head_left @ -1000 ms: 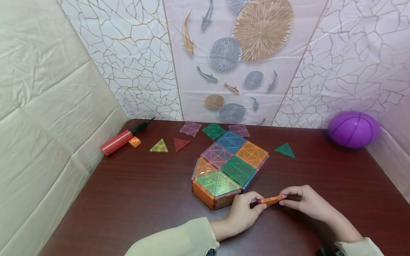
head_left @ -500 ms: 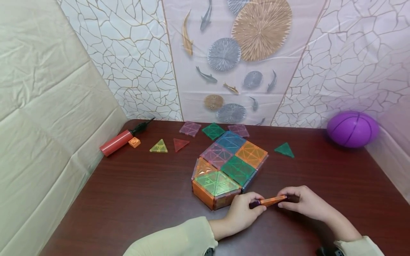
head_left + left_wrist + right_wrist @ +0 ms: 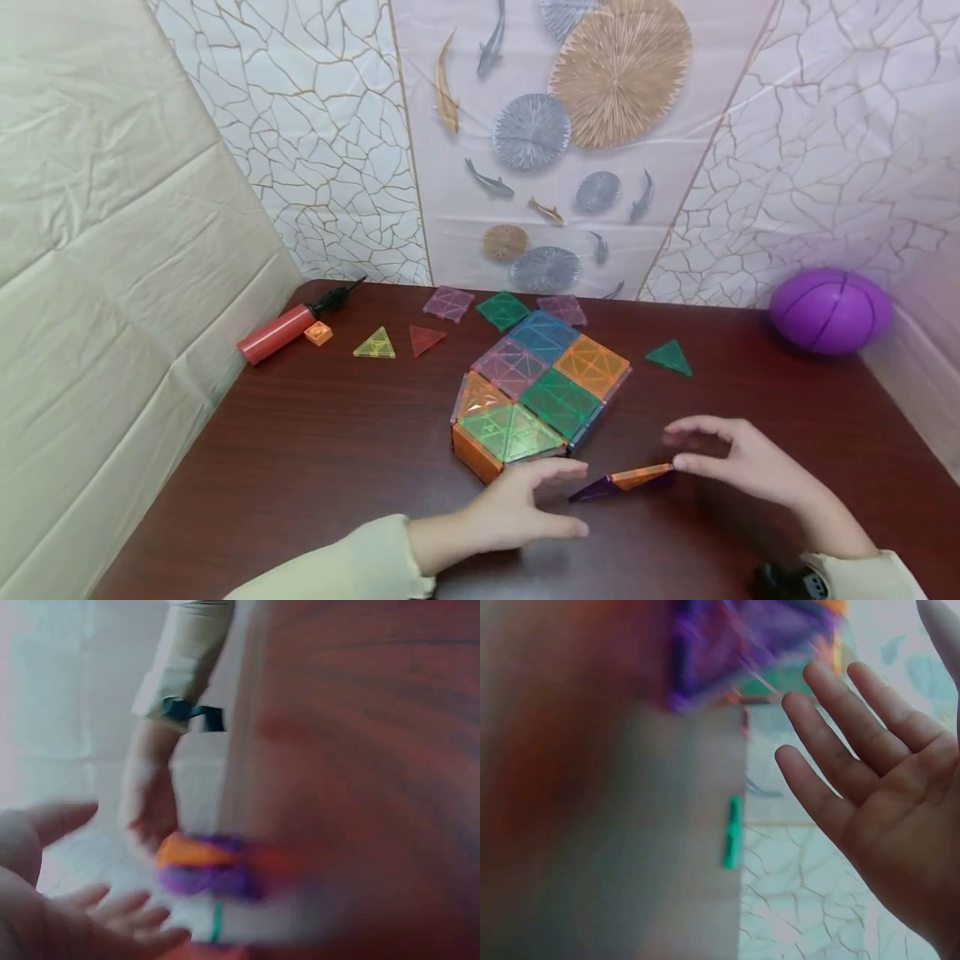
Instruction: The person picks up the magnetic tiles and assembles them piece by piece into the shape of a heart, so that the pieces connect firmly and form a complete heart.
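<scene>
Between my hands on the dark red table (image 3: 337, 500) stands a small build of magnetic tiles (image 3: 641, 477), orange along its top and purple at its sides. A purple triangle (image 3: 757, 645) of it shows large and blurred in the right wrist view. My left hand (image 3: 502, 508) is spread to its left, thumb and fingers apart with a gap to the tiles. At the other end, my right hand (image 3: 750, 462) has its thumb tip right at the tiles' corner and its fingers extended. Behind the left hand lies a larger tile build (image 3: 558, 406) with green, blue, pink and orange squares.
Loose tiles lie toward the back: a yellow triangle (image 3: 375, 343), a red triangle (image 3: 427, 339), a green triangle (image 3: 671, 357) and several squares. A red hand pump (image 3: 277, 333) and a small orange block (image 3: 318, 333) are at back left. A purple ball (image 3: 831, 311) sits at back right.
My left hand has let go of the small orange and purple build and drawn back left, its fingers spreading. My right hand's fingers have lifted and opened away from it.
</scene>
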Demonstrator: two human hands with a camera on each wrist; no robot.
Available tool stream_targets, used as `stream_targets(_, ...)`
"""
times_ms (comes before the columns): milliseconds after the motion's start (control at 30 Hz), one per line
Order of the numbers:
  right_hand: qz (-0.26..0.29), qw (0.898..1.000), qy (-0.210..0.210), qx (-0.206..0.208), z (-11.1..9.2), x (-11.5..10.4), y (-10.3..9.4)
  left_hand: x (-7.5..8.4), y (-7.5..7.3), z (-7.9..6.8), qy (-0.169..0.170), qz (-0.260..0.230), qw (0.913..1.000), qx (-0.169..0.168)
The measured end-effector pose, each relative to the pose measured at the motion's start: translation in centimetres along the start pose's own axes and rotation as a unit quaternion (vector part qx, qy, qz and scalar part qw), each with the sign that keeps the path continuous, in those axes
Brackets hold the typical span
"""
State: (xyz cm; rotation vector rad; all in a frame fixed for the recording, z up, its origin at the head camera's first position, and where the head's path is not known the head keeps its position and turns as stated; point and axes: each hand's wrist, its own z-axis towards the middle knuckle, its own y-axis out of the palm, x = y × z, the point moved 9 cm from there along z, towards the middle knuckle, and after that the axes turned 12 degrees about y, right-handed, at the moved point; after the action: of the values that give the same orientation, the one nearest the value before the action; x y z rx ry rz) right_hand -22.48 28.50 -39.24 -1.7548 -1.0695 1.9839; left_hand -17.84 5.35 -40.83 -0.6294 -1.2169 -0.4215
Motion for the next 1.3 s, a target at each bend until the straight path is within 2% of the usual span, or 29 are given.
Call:
stream_targets(100, -0.014, 0.999, 0.02, 0.029, 0.9, 0.6, -2.0, 1.5, -2.5, -1.3, 0.018, -0.054, 0.9974, -0.043)
stream_targets(167, -0.014, 0.998, 0.04, 0.04, 1.8, 1.3, -3.4, 2.4, -4.7, -2.1, 0.031, -0.07, 0.9939, -0.079)
stream_targets(233, -0.018, 0.996, 0.067, 0.053, 2.7, 2.3, -4.9, 3.1, -7.2, -2.7, 0.061, -0.069, 0.9892, -0.114)
stream_targets(333, -0.022, 0.992, 0.106, 0.061, 4.3, 3.9, -6.6, 3.4, -11.5, -3.4, 0.095, -0.045, 0.9875, -0.118)
stream_targets(400, -0.029, 0.989, 0.13, 0.064, 5.3, 5.0, -7.5, 3.0, -14.6, -3.4, 0.104, -0.024, 0.9908, -0.083)
stream_targets(500, -0.044, 0.984, 0.158, 0.062, 6.8, 6.0, -8.2, 1.6, -19.3, -3.4, 0.078, 0.006, 0.9969, 0.006)
stream_targets(567, -0.054, 0.981, 0.175, 0.06, 7.7, 6.6, -8.3, 0.3, -22.1, -3.5, 0.056, 0.018, 0.9964, 0.061)
stream_targets(667, -0.059, 0.979, 0.189, 0.057, 9.0, 7.3, -7.9, -1.9, -25.4, -3.6, 0.028, 0.025, 0.9917, 0.123)
stream_targets(767, -0.048, 0.979, 0.192, 0.051, 10.1, 7.9, -7.2, -4.1, -27.8, -3.6, 0.009, 0.028, 0.9852, 0.169)
stream_targets(867, -0.036, 0.979, 0.198, 0.043, 10.7, 8.9, -6.4, -6.1, -29.9, -3.5, -0.015, 0.054, 0.9761, 0.21)
stream_targets(1000, -0.03, 0.978, 0.206, 0.03, 11.1, 10.4, -5.6, -8.5, -32.2, -3.7, -0.059, 0.09, 0.9644, 0.241)
stream_targets(1133, -0.039, 0.979, 0.199, 0.023, 11.4, 11.0, -5.2, -9.9, -33.6, -3.7, -0.093, 0.116, 0.9599, 0.238)
stream_targets(1300, -0.063, 0.98, 0.19, 0.02, 11.9, 11.1, -4.9, -11.3, -34.0, -3.3, -0.137, 0.175, 0.9566, 0.189)
